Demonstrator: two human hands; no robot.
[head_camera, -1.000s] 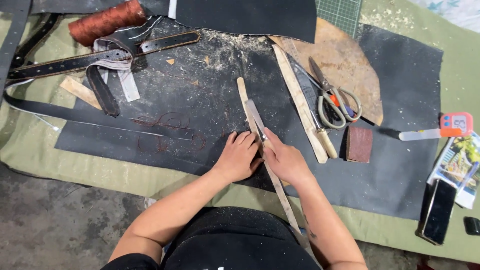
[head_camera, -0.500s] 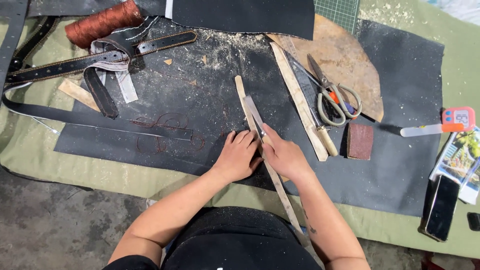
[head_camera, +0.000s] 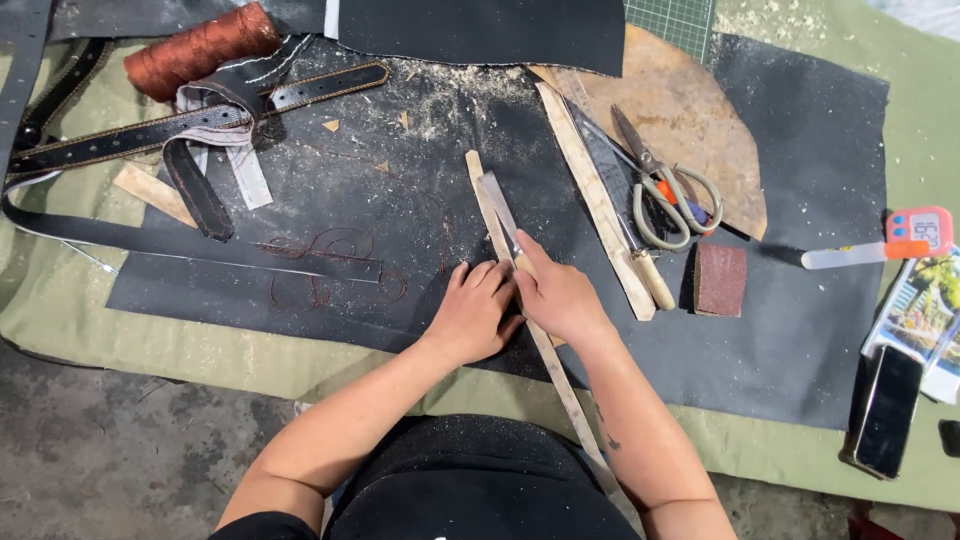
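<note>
A long tan leather strip runs from the middle of the black mat toward my lap. My left hand lies flat on the strip, pressing it onto the mat. My right hand grips the handle of a flat-bladed knife, whose blade rests along the strip just beyond my fingers. Both hands touch side by side.
Scissors, a second tan strip and a brown sanding block lie to the right on a leather piece. Black belts, a rust thread spool and loose thread sit left. A phone and timer are far right.
Both hands have stayed on the strip, with the knife shifting only slightly along it. Nothing else on the mat has moved.
</note>
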